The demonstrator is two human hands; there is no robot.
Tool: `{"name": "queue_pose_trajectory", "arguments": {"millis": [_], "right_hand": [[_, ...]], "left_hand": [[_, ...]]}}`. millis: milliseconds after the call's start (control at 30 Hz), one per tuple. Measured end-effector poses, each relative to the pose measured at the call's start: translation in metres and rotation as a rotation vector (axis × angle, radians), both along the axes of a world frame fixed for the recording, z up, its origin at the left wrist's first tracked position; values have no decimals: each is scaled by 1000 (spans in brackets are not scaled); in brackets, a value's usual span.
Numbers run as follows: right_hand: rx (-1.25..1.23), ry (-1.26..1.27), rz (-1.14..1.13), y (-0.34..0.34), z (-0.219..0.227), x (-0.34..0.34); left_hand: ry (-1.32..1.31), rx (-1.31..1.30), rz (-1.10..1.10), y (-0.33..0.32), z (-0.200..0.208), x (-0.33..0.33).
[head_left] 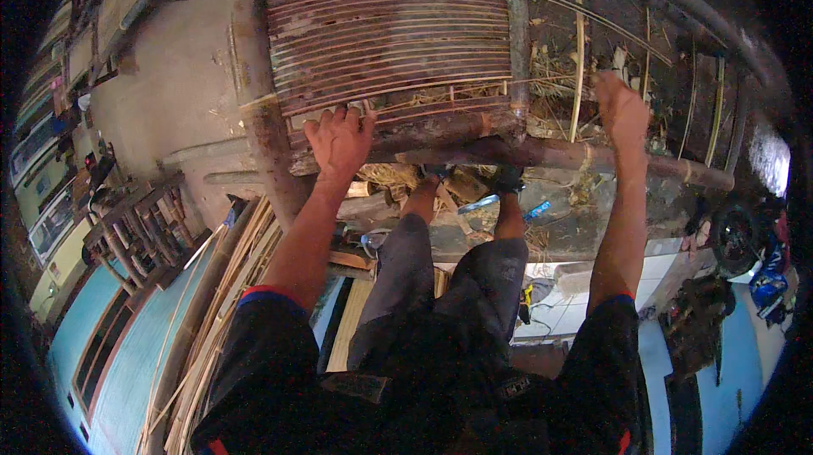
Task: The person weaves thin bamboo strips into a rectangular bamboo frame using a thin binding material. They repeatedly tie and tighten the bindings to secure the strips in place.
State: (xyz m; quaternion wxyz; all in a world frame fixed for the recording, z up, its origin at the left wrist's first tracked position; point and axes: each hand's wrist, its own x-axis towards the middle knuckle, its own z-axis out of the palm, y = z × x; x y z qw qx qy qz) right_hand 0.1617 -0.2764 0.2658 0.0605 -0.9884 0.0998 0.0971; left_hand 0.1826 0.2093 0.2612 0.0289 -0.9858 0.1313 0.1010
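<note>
In front of me lies a frame of thick dark poles (pixel 521 48), bamboo by their look, with rows of thin pale strips (pixel 389 40) stretched across its opening. My left hand (pixel 340 143) is at the frame's near left, its fingers curled down at the lower strips; what they grip is hidden. Beyond the frame's right post, my right hand (pixel 624 110) is raised and closed in a pinch. A thin strip (pixel 550 79) runs from the lower rows past that post and appears to reach those fingers. The hand's blurred tip hides its exact end.
A near cross pole (pixel 559 152) passes in front of my legs. Flat slats (pixel 579 57) cross the right section over shavings (pixel 550 74). Long split strips (pixel 203 328) lean at left beside a pale blue surface (pixel 127 379). A wheel (pixel 735 236) stands at far right.
</note>
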Motion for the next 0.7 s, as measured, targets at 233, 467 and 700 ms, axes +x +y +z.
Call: {"name": "queue_pose_trajectory", "arguments": {"millis": [233,467,700], "right_hand": [[-99,-348,21,98,-18,-10],[1105,213,-191,318,-34,-18],[1310,361,-180,360,-76,0]], "left_hand": [[22,-257,218,23,-3,3],[352,-771,426,25,28,20],[469,-684,453,27,39,41]]}}
